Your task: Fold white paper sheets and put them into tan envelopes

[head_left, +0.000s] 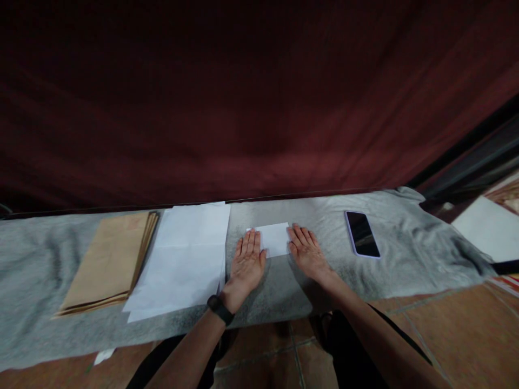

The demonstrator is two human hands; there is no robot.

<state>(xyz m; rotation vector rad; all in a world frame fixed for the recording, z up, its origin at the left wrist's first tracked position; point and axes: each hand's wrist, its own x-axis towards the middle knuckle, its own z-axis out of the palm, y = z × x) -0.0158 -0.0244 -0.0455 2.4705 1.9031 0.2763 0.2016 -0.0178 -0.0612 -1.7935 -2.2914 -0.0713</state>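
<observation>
Folded paper [275,239] is lying flat on the grey cloth [405,232], mid-table, long axis running left-right along the table edge. Head view: both hands are resting palms-down, fingers straight and held together, nothing pinched. Left hand [247,262] is overlapping the paper's left end with its fingertips; right hand [307,251] is touching the right end (exact overlap hard to tell). Paper is sitting between the two hands, slightly ahead of the palms, neither hand clearly nearer. White sheets [184,259] and brown envelopes [107,259] are lying off to the left, phone [362,233] to the right, apart from the paper.
</observation>
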